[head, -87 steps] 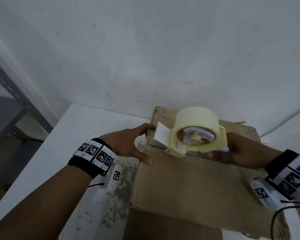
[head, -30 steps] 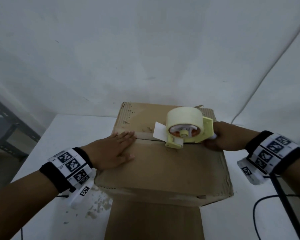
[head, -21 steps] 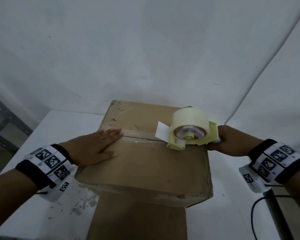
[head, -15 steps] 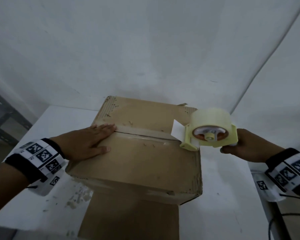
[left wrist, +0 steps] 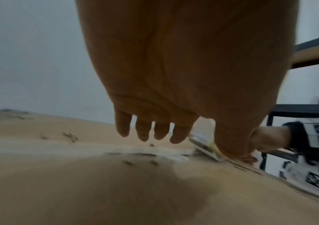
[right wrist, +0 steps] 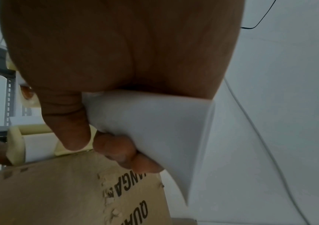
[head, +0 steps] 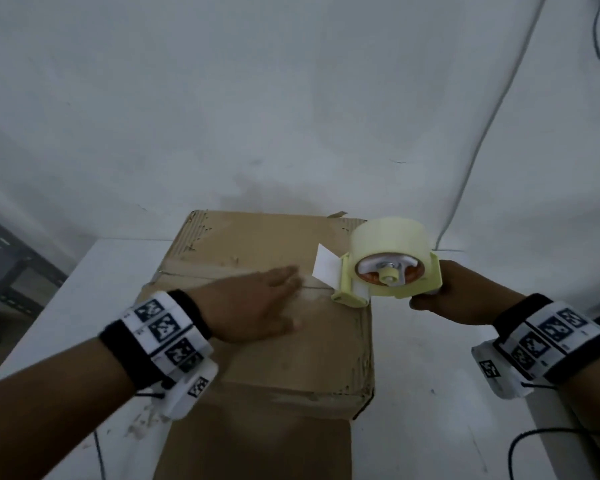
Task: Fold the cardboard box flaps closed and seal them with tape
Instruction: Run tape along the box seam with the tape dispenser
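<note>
Tape dispenser (head: 390,268), gripped at the handle by right hand (head: 454,292), has run to the right edge of the cardboard box (head: 267,341) on the bench (head: 430,410) — left hand (head: 253,306), flat-fingered, has slid along the taped seam — strip laid, likely ready to cut

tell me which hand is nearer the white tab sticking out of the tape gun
Left. The left hand lies flat on the box, fingertips beside the white tab; the right hand grips the handle at the dispenser's opposite end.
</note>
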